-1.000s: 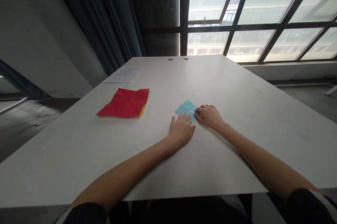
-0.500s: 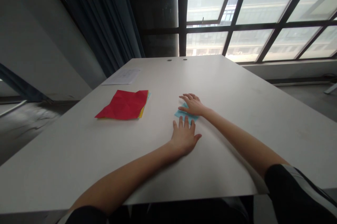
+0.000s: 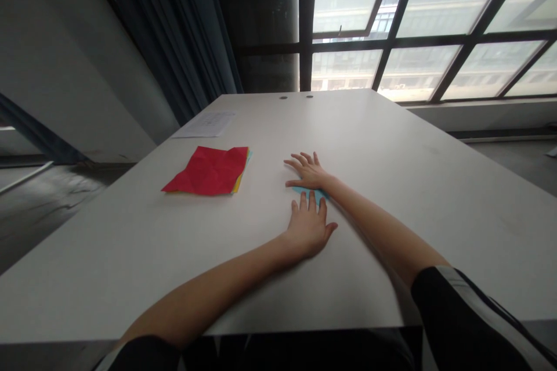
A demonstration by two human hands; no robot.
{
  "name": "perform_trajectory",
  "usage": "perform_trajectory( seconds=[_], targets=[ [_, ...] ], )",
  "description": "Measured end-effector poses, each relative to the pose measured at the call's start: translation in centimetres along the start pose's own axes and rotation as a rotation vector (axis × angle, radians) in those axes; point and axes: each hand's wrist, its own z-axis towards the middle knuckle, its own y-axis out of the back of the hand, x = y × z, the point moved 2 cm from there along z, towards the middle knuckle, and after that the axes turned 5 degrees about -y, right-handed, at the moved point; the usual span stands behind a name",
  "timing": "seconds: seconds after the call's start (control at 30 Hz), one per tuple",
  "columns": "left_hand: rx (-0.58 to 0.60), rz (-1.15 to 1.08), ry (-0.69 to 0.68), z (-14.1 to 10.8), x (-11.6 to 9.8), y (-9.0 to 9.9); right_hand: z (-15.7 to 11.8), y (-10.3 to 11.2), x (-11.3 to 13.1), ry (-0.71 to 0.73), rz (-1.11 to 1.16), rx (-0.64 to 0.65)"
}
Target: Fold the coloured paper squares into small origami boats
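Observation:
A light-blue piece of paper (image 3: 310,191) lies flat on the white table (image 3: 243,278), mostly covered by my hands. My right hand (image 3: 308,171) is spread over its far part, palm down, with the fingers reaching past it to the left. Nearer to me, my left hand (image 3: 308,224) rests palm down with its fingers apart, the fingertips on the paper's near edge. Neither hand grips anything. To the left lies a stack of coloured paper sheets (image 3: 208,170), a creased red one on top, with yellow and light-blue edges showing at its right side.
Beyond the stack, a white printed sheet (image 3: 206,125) lies near the table's left edge. Two round dark spots (image 3: 284,97) show at the far end. A blue curtain (image 3: 169,28) and a large window (image 3: 352,69) stand behind the table.
My right hand has moved left across the light-blue paper, its fingers spread wider, and now covers more of it. My left hand has stayed almost in place.

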Motion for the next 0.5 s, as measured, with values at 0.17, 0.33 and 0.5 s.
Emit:
perform_trajectory(
  seconds=[0.17, 0.33, 0.5],
  targets=[
    [0.007, 0.001, -0.001, 0.0, 0.0, 0.0, 1.2, -0.4, -1.1, -0.055, -0.039, -0.057],
    [0.022, 0.003, 0.000, 0.0, 0.0, 0.0, 2.3, -0.6, -2.1, -0.095, -0.050, -0.070],
    [0.013, 0.005, 0.006, -0.1, 0.0, 0.1, 2.8, -0.6, -2.8, -0.182, -0.070, -0.156]
  ],
)
